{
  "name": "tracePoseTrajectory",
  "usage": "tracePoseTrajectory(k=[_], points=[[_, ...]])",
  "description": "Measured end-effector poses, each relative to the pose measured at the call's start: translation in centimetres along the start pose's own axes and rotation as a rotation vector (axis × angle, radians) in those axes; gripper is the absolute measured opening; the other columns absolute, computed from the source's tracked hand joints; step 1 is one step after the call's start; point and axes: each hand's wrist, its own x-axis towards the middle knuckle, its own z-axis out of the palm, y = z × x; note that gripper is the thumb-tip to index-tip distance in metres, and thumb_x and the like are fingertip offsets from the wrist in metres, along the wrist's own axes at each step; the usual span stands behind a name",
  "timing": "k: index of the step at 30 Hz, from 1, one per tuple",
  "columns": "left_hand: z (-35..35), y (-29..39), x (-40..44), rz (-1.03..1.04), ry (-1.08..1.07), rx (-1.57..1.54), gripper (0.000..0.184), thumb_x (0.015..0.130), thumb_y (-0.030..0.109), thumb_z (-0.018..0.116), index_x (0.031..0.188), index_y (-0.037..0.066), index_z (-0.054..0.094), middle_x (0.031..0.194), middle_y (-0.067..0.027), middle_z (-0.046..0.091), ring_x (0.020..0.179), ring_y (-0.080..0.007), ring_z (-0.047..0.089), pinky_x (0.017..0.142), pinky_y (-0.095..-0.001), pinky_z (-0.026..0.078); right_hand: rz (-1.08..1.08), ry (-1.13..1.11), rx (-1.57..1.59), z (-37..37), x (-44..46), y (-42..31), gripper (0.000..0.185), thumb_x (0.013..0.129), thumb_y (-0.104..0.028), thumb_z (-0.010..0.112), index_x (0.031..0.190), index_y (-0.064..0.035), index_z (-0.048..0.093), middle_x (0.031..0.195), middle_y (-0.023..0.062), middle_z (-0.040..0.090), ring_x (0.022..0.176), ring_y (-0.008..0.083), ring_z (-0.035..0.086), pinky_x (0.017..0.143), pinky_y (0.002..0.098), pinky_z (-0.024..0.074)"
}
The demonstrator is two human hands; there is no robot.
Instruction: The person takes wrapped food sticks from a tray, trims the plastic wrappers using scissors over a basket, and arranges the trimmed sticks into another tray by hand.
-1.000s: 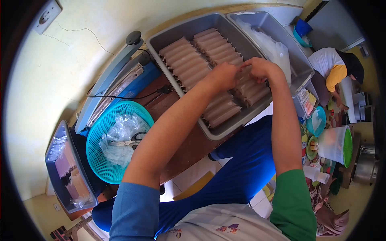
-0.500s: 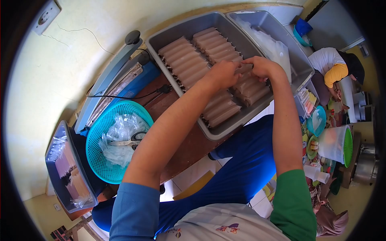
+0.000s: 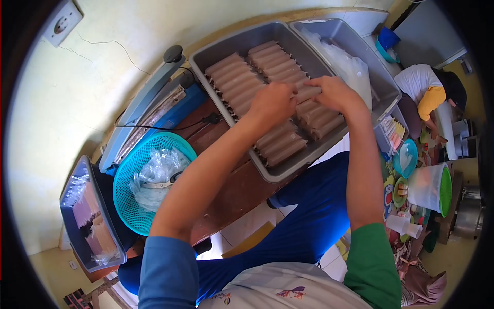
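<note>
Two rows of brown-filled plastic ice pop tubes [image 3: 237, 85] lie side by side in a grey tub [image 3: 206, 49]. Over the nearer part of the right-hand row, one ice pop tube [image 3: 307, 94] is held level between my two hands. My left hand [image 3: 274, 104] is closed at its left end. Fingers of my right hand [image 3: 337, 94] pinch the other end. The fingertips are partly hidden behind my knuckles.
A second grey tub [image 3: 383, 95] with clear plastic bags adjoins on the right. To the left are a blue sealing machine [image 3: 149, 103], a turquoise basket [image 3: 126, 206] with plastic and scissors [image 3: 157, 185], and a dark bin [image 3: 110, 221] of pops. Another person [image 3: 422, 85] works at right.
Both hands were close together over the row; now they are slightly apart, with a tube stretched between them. My left hand has moved left. The view has shifted slightly.
</note>
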Motion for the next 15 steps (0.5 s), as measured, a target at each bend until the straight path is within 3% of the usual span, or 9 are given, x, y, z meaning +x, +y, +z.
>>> tracePoseTrajectory(k=[1,5,11,15], points=[[-1.0,0.3,-1.3,0.004,-0.026,-0.016,0.022,0.085,0.019,0.062,0.098,0.003,0.067,0.091,-0.0205,0.067,0.088,-0.039,0.063,0.08,-0.0441,0.049,0.015,0.022,-0.015,-0.1,-1.2,-1.6,0.047,0.076,-0.01,0.069,0.122,-0.0107,0.063,0.112,0.0222,0.063,0.1,0.037,0.062,0.089,0.0411,0.0485],[-5.5,1.0,-6.8,0.076,-0.017,-0.01,0.021,0.084,0.017,0.065,0.099,0.003,0.067,0.092,-0.0197,0.067,0.09,-0.038,0.063,0.08,-0.043,0.049,0.027,0.043,-0.017,-0.2,-3.9,-7.0,0.04,0.079,-0.014,0.068,0.119,-0.0112,0.065,0.105,0.0221,0.065,0.097,0.0368,0.063,0.087,0.0426,0.0494],[-12.3,0.9,-16.6,0.011,0.082,0.014,0.017,0.083,0.014,0.066,0.096,0.004,0.067,0.095,-0.0161,0.066,0.094,-0.0345,0.061,0.083,-0.042,0.048,-0.25,0.095,0.056,2.9,-5.5,-13.1,0.031,0.082,-0.022,0.066,0.112,-0.0125,0.068,0.092,0.019,0.068,0.089,0.037,0.064,0.08,0.0446,0.0507],[-17.1,0.9,-24.1,-0.209,0.078,0.082,0.019,0.083,0.015,0.068,0.099,0.004,0.067,0.097,-0.0152,0.068,0.095,-0.0324,0.063,0.081,-0.0391,0.048,-0.372,0.028,0.021,3.9,-7.0,-18.8,0.027,0.082,-0.021,0.065,0.108,-0.0113,0.069,0.089,0.0177,0.068,0.086,0.0364,0.064,0.076,0.0457,0.0505]])
